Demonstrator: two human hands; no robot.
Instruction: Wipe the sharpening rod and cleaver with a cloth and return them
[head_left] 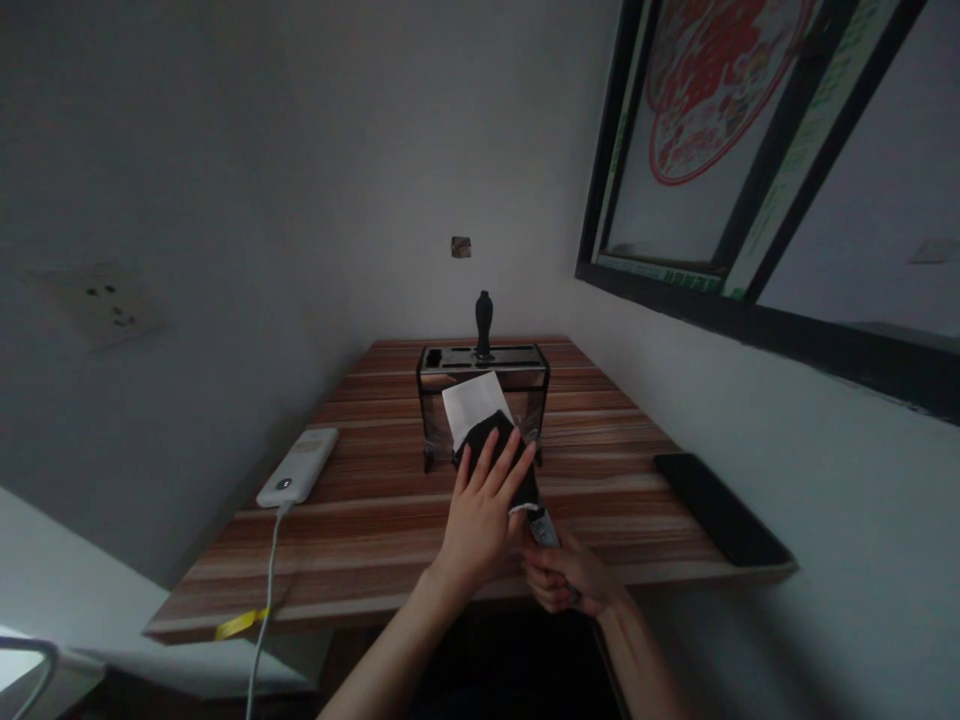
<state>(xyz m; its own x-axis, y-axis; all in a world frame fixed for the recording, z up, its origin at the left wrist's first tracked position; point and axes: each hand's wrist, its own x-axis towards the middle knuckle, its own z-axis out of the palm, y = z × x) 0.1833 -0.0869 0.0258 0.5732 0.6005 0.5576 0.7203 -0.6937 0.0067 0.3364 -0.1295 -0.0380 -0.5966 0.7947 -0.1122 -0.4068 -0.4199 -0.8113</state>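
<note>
My left hand (484,510) lies flat with fingers stretched out on a black cloth (489,432), which is wrapped with a white sheet (472,398) over the front of what looks like a knife blade (541,526). My right hand (571,582) is closed around the handle end of that knife, just below and to the right of the left hand, at the near edge of the wooden table (375,520). Most of the blade is hidden under the cloth and my left hand.
A dark knife rack (525,368) stands at the back of the table with one black handle (484,320) sticking up. A white power bank (298,467) with a cable (264,600) lies left; a black phone (720,508) lies right. Walls close in on both sides.
</note>
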